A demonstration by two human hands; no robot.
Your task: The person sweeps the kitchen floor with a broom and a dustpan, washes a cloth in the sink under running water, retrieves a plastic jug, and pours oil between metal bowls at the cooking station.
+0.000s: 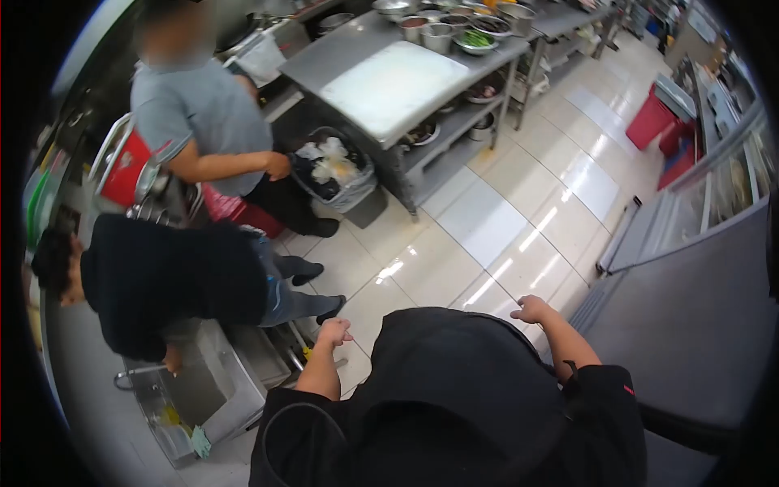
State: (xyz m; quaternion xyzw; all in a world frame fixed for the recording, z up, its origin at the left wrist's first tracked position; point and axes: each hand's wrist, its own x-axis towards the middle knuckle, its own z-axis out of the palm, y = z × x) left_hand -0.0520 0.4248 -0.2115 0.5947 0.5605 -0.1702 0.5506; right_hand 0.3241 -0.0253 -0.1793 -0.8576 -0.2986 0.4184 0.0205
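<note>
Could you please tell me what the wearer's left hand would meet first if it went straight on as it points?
The left hand points inward, so the wearer's own black clothing seems first in line, though depth is unclear and it might pass in front.

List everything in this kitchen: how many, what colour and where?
Steel worktable: one, grey, top centre.
Flat rectangular board: one, white, on the worktable.
Round metal bowls and pots: several, silver, top centre.
Plastic-lined bin: one, grey, beside the worktable.
Rectangular plastic bin: at least one, red, upper right.
Steel sink: one, silver, lower left.
Crumpled cloth-like item: one, pale green, sink edge.
Boxy cabinet: one, grey, right.
Glossy floor tiles: many, cream and whitish, middle.
Person in grey shirt: one, upper left.
Person in dark top: one, at the sink.
Wearer's sleeves: two, black, lower centre.
Wearer's left hand: one, bare, lower centre.
Wearer's right hand: one, bare, right of centre.
</note>
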